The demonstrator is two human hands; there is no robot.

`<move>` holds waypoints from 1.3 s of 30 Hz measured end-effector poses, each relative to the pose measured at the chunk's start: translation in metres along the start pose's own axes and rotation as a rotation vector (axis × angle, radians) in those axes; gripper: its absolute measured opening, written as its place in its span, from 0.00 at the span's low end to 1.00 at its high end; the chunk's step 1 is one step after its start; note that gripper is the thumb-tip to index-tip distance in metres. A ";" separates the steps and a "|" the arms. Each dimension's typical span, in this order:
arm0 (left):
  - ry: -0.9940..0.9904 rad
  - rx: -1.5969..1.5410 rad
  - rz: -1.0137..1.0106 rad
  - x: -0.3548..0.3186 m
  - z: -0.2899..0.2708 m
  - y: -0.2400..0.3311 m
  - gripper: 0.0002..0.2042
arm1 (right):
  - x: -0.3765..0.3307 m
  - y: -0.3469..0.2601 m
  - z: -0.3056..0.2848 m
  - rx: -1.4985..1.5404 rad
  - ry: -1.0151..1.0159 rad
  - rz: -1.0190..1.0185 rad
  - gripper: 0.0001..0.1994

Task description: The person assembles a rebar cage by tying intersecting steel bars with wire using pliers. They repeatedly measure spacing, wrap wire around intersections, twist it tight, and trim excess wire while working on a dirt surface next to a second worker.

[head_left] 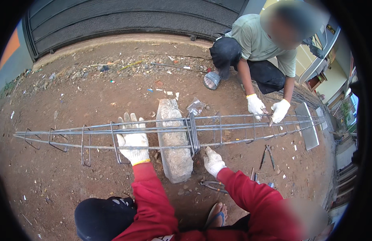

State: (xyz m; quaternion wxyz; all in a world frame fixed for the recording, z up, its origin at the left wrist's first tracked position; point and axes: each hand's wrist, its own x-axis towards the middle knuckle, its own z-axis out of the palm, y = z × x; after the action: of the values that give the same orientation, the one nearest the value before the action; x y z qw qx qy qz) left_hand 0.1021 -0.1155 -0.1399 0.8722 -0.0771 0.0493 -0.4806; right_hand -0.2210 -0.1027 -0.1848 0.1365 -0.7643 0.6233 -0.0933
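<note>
Evidently the steel rod cage [172,129] is long and stiff, probably rather heavy from end to end, with some spring in its narrow left tip; it looks hard to damage, though smooth metal may slip in cloth gloves. I'd take hold of the long rods on either side of the stirrup bundle [192,134], since loose rings could slide. The cage runs left to right across a concrete block [176,160]. Left of that block, the left hand [133,140] lies under the rods with its fingers spread, the grip unclenched. The right hand [213,160] is curled just to the near right of the bundle; from where I stand I can't make out whether its grip pinches anything. Farther right, a co-worker's gloved hands [256,105] are at the cage; pincers [214,185] lie near the right hand.
</note>
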 end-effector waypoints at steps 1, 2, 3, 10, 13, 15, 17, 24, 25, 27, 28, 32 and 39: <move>0.024 0.017 0.010 0.000 0.001 -0.001 0.26 | 0.007 0.000 0.006 0.079 0.007 0.021 0.26; 0.007 0.016 0.009 0.000 0.002 -0.001 0.25 | 0.018 -0.001 0.009 0.135 -0.034 0.107 0.27; -0.066 0.028 -0.002 0.000 0.004 -0.002 0.26 | 0.023 -0.001 0.010 0.214 -0.049 0.149 0.27; -0.148 0.110 -0.007 -0.005 0.035 -0.004 0.27 | 0.061 -0.036 0.018 0.691 0.315 -0.102 0.14; -0.193 0.109 -0.029 -0.007 0.053 -0.005 0.26 | 0.086 -0.056 0.003 0.589 0.306 -0.466 0.07; -0.250 0.107 -0.040 -0.011 0.063 -0.006 0.27 | 0.090 -0.083 -0.003 0.682 0.244 -0.494 0.08; -0.292 0.126 -0.039 -0.014 0.070 -0.007 0.28 | 0.085 -0.122 -0.004 0.746 -0.076 -0.343 0.12; -0.157 0.244 -0.117 -0.013 0.063 0.009 0.30 | 0.036 -0.218 0.001 0.018 0.003 -0.534 0.29; -0.160 0.285 -0.113 -0.009 0.058 0.012 0.29 | 0.032 -0.216 -0.008 -0.073 0.030 -0.460 0.30; -0.138 0.433 -0.089 -0.004 0.043 0.013 0.29 | 0.003 -0.203 -0.026 -0.262 0.154 -0.591 0.28; -0.239 -0.059 -0.278 -0.001 0.036 0.017 0.28 | -0.019 -0.193 -0.037 -0.348 0.018 -0.670 0.28; -0.277 0.083 -0.200 0.002 0.008 0.020 0.28 | -0.088 -0.168 -0.075 -0.262 -0.234 -0.932 0.25; 0.011 0.293 -0.073 0.005 -0.009 0.017 0.29 | -0.118 -0.053 -0.147 -0.377 -0.466 -0.960 0.22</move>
State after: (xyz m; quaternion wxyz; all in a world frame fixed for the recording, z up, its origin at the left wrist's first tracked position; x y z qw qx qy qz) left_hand 0.1177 -0.1112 -0.1516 0.8558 0.0518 -0.0193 -0.5144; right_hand -0.2418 0.0091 -0.0250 0.0738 -0.9736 0.1648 0.1394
